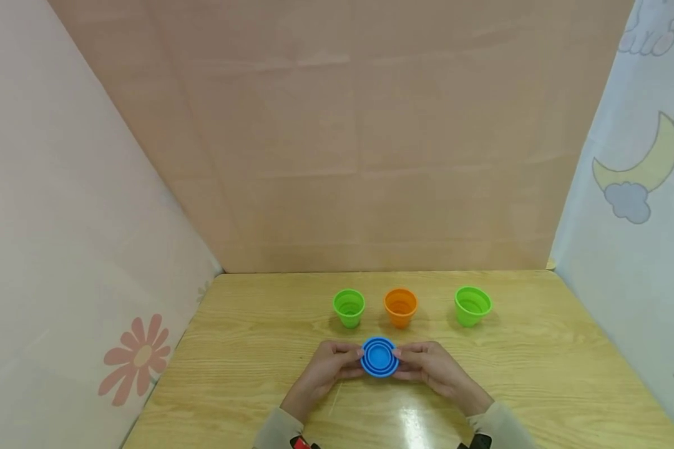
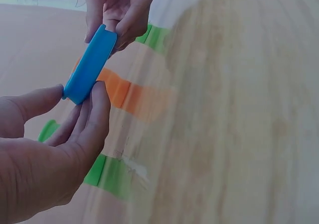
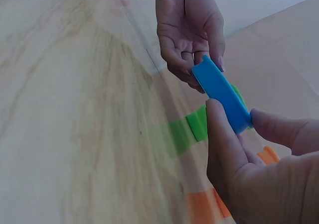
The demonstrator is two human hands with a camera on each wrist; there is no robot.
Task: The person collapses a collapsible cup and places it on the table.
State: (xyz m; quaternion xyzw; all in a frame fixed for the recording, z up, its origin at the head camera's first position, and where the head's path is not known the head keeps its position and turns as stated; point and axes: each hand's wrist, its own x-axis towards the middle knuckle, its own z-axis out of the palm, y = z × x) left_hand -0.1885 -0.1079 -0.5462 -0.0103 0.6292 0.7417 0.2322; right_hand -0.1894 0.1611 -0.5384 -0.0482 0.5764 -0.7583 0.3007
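Between both hands, a collapsed blue folding cup (image 1: 379,357) is held up, its nested rings showing in the head view. My left hand (image 1: 330,369) pinches its left edge, thumb on the upper rim and fingers beneath. On the opposite edge, my right hand (image 1: 435,369) pinches it the same way. Seen side-on in the left wrist view, the blue cup (image 2: 90,64) is a flat, tilted disc. The right wrist view also shows the blue cup (image 3: 223,94) edge-on, with thumbs and fingers at its two ends.
Behind the hands stand three expanded cups: a green cup (image 1: 349,307), an orange cup (image 1: 400,307) and another green cup (image 1: 472,305) farther right. The wooden table (image 1: 247,349) meets a brown back panel (image 1: 359,156). Patterned white cloth walls flank both sides.
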